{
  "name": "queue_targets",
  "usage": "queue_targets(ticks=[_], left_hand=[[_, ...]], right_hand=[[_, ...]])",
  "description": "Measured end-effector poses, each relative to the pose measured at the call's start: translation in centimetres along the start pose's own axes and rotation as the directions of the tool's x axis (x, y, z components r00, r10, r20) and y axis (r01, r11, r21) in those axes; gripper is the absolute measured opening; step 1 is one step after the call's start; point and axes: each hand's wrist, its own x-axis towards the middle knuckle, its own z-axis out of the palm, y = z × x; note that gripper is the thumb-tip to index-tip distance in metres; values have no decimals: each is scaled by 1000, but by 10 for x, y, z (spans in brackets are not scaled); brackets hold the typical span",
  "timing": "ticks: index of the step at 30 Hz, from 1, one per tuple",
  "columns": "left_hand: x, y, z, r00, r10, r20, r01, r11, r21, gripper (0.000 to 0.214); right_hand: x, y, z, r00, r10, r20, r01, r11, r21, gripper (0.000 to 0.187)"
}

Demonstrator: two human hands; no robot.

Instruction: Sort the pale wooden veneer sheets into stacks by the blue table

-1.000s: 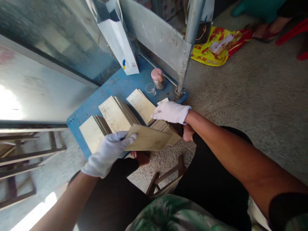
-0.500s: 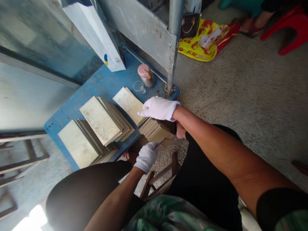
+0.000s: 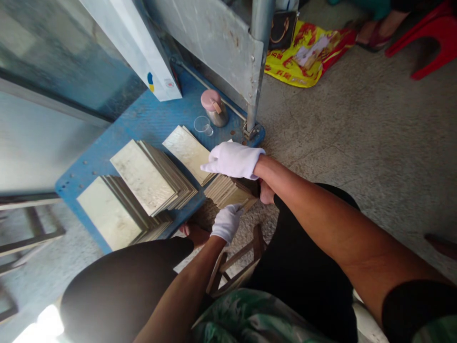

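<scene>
Both my hands wear white gloves. My right hand (image 3: 233,160) lies palm-down, fingers together, on top of a slanted stack of thin beige sheets (image 3: 228,190) at the near right corner of a blue platform (image 3: 143,124). My left hand (image 3: 226,221) is curled at the lower front edge of that same stack, its fingers gripping the bottom sheets. Three more fanned stacks of the same sheets lie on the platform: one at the left (image 3: 110,214), one in the middle (image 3: 150,174) and one further back (image 3: 187,152).
A pink-lidded metal cup (image 3: 213,107) and a clear glass (image 3: 203,126) stand at the platform's back. A grey metal post (image 3: 257,66) and panel rise behind. A wooden stool frame (image 3: 235,262) sits between my knees. A yellow-red bag (image 3: 303,52) lies on the concrete floor.
My left hand brought a single sheet from the left across to the right stack and now grips that stack's lower edge. My right hand stayed on top of it.
</scene>
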Motion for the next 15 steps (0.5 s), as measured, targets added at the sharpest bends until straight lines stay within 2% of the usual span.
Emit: queue_targets(ticks=[3,15], left_hand=[[3,1,3,1000,-15,11,15,1000,11,37],[4,2,0,999,-31,34,30,999,25,36]], right_hand=[[2,0,0,999,-39,0,39,999,-17,45],[8,-3,1,1000,-30,9,30,999,-25,44]])
